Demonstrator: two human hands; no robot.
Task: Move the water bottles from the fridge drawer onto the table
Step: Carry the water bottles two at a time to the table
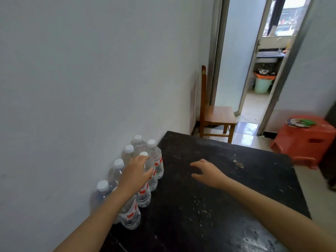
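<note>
Several clear water bottles (157, 159) with white caps and red labels stand in two rows along the left edge of the black table (227, 188), against the white wall. My left hand (135, 172) wraps around the upper part of one bottle in the near row, its white cap (144, 154) showing just past my fingertips. My right hand (207, 170) hovers over the table's middle, fingers spread and curved, holding nothing. The fridge drawer is out of view.
A wooden chair (216, 115) stands beyond the table's far edge by the wall. A red plastic stool (307, 140) with a plate on it sits at the right. An open doorway (261, 70) leads to a room with a green bin.
</note>
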